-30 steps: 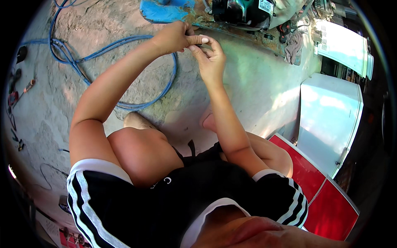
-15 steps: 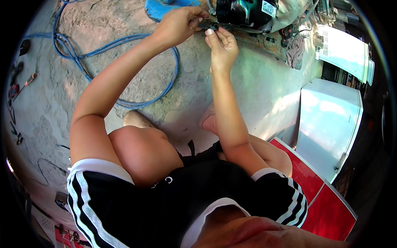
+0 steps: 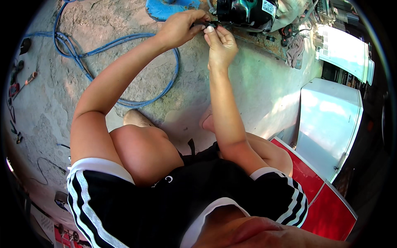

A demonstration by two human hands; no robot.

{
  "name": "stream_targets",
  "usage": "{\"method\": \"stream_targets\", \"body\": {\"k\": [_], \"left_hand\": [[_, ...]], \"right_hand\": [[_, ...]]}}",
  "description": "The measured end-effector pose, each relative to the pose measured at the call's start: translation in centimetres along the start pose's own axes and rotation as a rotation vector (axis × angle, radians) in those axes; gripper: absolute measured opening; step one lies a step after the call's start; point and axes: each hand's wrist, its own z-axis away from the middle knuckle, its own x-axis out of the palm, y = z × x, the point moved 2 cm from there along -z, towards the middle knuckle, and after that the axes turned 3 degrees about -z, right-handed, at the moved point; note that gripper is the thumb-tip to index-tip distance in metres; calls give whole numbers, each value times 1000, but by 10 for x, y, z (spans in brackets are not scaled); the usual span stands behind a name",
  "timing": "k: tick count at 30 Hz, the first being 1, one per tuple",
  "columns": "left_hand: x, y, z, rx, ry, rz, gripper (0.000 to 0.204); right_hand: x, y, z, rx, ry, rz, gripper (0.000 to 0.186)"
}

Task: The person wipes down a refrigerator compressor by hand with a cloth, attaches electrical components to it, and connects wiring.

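A glossy black refrigerator compressor [image 3: 245, 13] with a white label stands at the top of the view. At its near left edge my two hands meet. My right hand [image 3: 222, 48] is closed, thumb and fingertips pinching a small black part [image 3: 212, 25] at the compressor's base plate. My left hand [image 3: 178, 29] reaches in from the left, fingers curled beside the same spot. Its fingertips are partly hidden, and what they grip is too small and dark to make out.
A blue metal piece [image 3: 168, 9] lies left of the compressor. Blue hose [image 3: 173, 78] loops over the rough concrete floor. A grey rag [image 3: 295, 51] hangs right of the compressor. White panels [image 3: 328, 118] and a red panel [image 3: 326, 211] are at the right, and a screwdriver [image 3: 30, 78] at far left.
Both hands have shifted slightly; the right one has moved a little up and left, bringing the small black part closer to my left fingertips. The compressor has stayed in place.
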Motion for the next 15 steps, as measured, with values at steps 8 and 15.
{"method": "stream_targets", "body": {"k": [8,15], "left_hand": [[-2,-7,-8,99,-30,98,26],[-3,-5,-12,102,-68,16,21]], "right_hand": [[2,-1,1,73,39,-75,31],[-3,-4,-4,295,68,-210,27]]}}
